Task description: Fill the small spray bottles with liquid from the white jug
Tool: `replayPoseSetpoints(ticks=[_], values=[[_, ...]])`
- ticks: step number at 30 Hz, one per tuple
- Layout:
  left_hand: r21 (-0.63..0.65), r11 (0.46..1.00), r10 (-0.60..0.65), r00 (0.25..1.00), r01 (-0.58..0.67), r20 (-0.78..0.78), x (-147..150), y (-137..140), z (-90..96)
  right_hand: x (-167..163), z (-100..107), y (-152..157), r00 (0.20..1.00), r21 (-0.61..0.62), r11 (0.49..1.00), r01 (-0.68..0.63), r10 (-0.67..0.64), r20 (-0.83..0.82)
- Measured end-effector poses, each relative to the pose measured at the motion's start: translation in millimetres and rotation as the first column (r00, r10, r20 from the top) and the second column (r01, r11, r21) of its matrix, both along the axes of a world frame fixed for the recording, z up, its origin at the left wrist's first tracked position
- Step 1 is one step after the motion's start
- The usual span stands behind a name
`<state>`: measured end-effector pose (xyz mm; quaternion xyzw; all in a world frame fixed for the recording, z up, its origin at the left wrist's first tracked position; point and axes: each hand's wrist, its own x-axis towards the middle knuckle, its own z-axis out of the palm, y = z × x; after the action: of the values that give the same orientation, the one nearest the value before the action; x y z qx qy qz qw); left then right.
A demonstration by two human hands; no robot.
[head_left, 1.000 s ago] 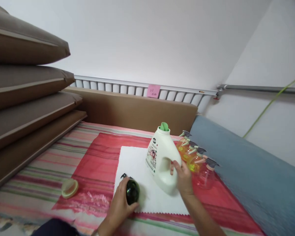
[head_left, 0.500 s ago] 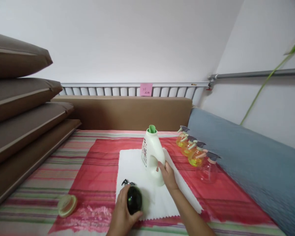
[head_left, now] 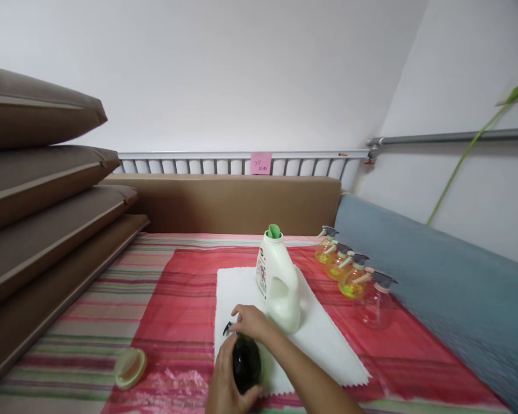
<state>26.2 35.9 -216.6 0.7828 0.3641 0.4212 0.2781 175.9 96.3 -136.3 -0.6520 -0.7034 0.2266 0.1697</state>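
Note:
A dark spray bottle [head_left: 247, 363] is tipped over the white cloth, its rounded base facing me. My left hand [head_left: 229, 379] is wrapped around its body from the left. Curled over the bottle's black trigger head [head_left: 227, 328] are the fingers of my right hand [head_left: 252, 323], which hide most of it. Just behind the right hand stands a pale green detergent jug [head_left: 280, 276], upright, with a green spout in its uncapped mouth. To the left lies a round, pale yellow-green cap [head_left: 130, 368].
Several clear spray bottles [head_left: 351, 283] line the right side, most holding yellow liquid. Under everything is a red sheet [head_left: 185, 310] with a white cloth [head_left: 328, 351] on it. Brown cushions [head_left: 47, 172] are stacked at left; a blue padded panel [head_left: 435, 270] borders the right.
My right hand has let go of the jug's handle and come left to the dark bottle's trigger head. My left hand still holds the bottle. The view has shifted slightly.

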Motion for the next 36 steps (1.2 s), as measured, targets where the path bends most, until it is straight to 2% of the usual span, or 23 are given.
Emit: replayPoseSetpoints(ticks=[3, 5, 8, 10, 13, 16, 18, 20, 23, 25, 27, 30, 36], values=[[0.054, 0.997, -0.057, 0.998, 0.057, -0.006, -1.4, 7.4, -9.2, -8.4, -1.8, 19.5, 0.990, -0.172, 0.985, -0.030, 0.054, 0.134], [0.054, 0.996, -0.070, 0.998, 0.070, -0.004, -1.3, 8.7, -9.4, -10.9, 0.4, 24.5, 0.978, -0.241, 0.970, -0.041, 0.089, 0.191], [-0.014, 0.999, -0.044, 0.999, 0.044, -0.007, 0.7, 3.0, 0.3, -11.1, 5.0, 22.9, 0.970, -0.286, 0.956, -0.057, 0.120, 0.210], [-0.080, 0.997, -0.017, 1.000, 0.016, -0.010, 2.9, -2.8, 10.5, -8.4, 8.8, 18.1, 0.977, -0.268, 0.962, -0.057, 0.109, 0.184], [-0.154, 0.988, 0.008, 1.000, -0.010, -0.013, 5.7, -8.9, 25.0, 0.5, 20.7, 6.4, 0.993, -0.152, 0.988, -0.011, 0.028, 0.114], [-0.198, 0.980, 0.024, 0.999, -0.028, -0.026, 7.6, -10.0, 35.7, 13.7, 46.7, -12.8, 0.996, 0.061, 0.994, 0.089, -0.090, 0.002], [-0.210, 0.977, 0.020, 0.999, -0.028, -0.037, 8.9, -9.0, 41.4, 22.6, 70.5, -31.2, 0.981, 0.236, 0.955, 0.181, -0.156, -0.120], [-0.204, 0.979, 0.010, 0.999, -0.018, -0.044, 10.5, -7.6, 46.4, 29.4, 93.9, -53.6, 0.949, 0.380, 0.886, 0.265, -0.169, -0.266], [-0.178, 0.984, 0.004, 0.999, -0.012, -0.042, 13.1, -6.1, 51.3, 31.9, 117.7, -86.7, 0.892, 0.501, 0.792, 0.348, -0.114, -0.438], [-0.162, 0.987, 0.006, 0.999, -0.014, -0.045, 14.6, -6.0, 52.5, 28.5, 123.2, -101.6, 0.861, 0.534, 0.755, 0.380, -0.077, -0.503], [-0.153, 0.988, 0.004, 0.999, -0.012, -0.052, 15.4, -6.3, 52.5, 22.6, 121.6, -108.0, 0.842, 0.544, 0.741, 0.394, -0.054, -0.537], [-0.154, 0.988, -0.002, 0.999, -0.006, -0.053, 15.4, -7.0, 51.9, 13.1, 109.3, -105.5, 0.830, 0.528, 0.756, 0.386, -0.036, -0.556], [-0.155, 0.988, -0.007, 0.999, -0.002, -0.053, 14.4, -8.7, 57.0, -3.4, 59.1, -97.8, 0.841, 0.434, 0.843, 0.318, -0.040, -0.539]])
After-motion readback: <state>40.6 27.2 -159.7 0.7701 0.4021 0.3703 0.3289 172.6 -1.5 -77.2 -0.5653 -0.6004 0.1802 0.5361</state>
